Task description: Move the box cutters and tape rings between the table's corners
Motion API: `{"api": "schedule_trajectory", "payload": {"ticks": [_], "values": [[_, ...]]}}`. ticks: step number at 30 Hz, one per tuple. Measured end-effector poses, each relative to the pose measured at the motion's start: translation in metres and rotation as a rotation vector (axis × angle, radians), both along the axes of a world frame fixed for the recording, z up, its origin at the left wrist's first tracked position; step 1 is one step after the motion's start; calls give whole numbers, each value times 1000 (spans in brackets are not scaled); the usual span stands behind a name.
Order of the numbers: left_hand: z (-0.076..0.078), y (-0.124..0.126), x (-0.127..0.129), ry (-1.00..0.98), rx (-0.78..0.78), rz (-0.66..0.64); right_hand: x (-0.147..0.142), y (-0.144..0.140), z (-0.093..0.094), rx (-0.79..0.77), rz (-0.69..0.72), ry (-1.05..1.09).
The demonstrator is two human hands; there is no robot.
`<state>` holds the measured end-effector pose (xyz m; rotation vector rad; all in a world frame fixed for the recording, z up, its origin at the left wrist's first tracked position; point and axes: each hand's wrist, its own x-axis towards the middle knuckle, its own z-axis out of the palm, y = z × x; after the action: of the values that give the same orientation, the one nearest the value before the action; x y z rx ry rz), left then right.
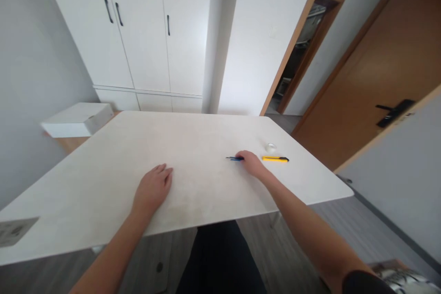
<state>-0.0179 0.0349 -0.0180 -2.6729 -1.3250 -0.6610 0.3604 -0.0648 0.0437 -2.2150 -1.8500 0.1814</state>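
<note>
My left hand (153, 188) rests palm down on the white table (193, 147), its fingers stretched out and holding nothing. Further right, my right hand (251, 162) is closed around the ends of some slim blue and dark pens (234, 158). Their thin tips point left, close above or on the tabletop; I cannot tell which, and their exact kind is hard to make out. A yellow utility knife (274, 159) with a black end lies just right of that hand. Behind the knife sits a roll of white tape (271, 147).
A white box (77, 117) stands beyond the table's left edge. On the near left corner lies a grey printed sheet or label (16, 231). White cupboards (138, 32) line the far side, and a brown door (375, 64) is at the right.
</note>
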Motion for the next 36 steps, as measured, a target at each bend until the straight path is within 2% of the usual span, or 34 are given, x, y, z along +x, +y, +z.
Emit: {"api": "schedule_trajectory", "payload": {"ticks": [3, 5, 7, 10, 16, 19, 22, 24, 28, 30, 32, 36], "values": [[0, 1, 1, 18, 7, 1, 96, -73, -4, 14, -233, 0], [1, 1, 1, 25, 6, -1, 138, -102, -5, 17, -334, 1], [1, 1, 0, 28, 2, -2, 159, -116, -8, 30, -365, 8], [0, 2, -1, 34, -8, -7, 164, -119, -18, 113, -348, 21], [-2, 4, -3, 43, -24, -5, 154, -107, -39, 335, -260, 48], [-3, 4, -3, 36, -30, 3, 150, -102, -35, 446, -248, 42], [-2, 4, -3, 30, -42, 0, 126, -90, -26, 552, -178, 9], [-1, 4, -3, 24, -49, 3, 95, -76, -21, 518, -29, 31], [-1, 5, -4, 19, -73, -1, 16, -37, -21, 340, 286, 83], [-3, 7, -6, 12, -85, -1, -16, -20, -25, 272, 332, 37], [-5, 9, -8, 3, -91, 5, -36, -9, -32, 199, 330, -21], [-8, 12, -11, -2, -107, 7, -46, -5, -43, 102, 301, -67]]}}
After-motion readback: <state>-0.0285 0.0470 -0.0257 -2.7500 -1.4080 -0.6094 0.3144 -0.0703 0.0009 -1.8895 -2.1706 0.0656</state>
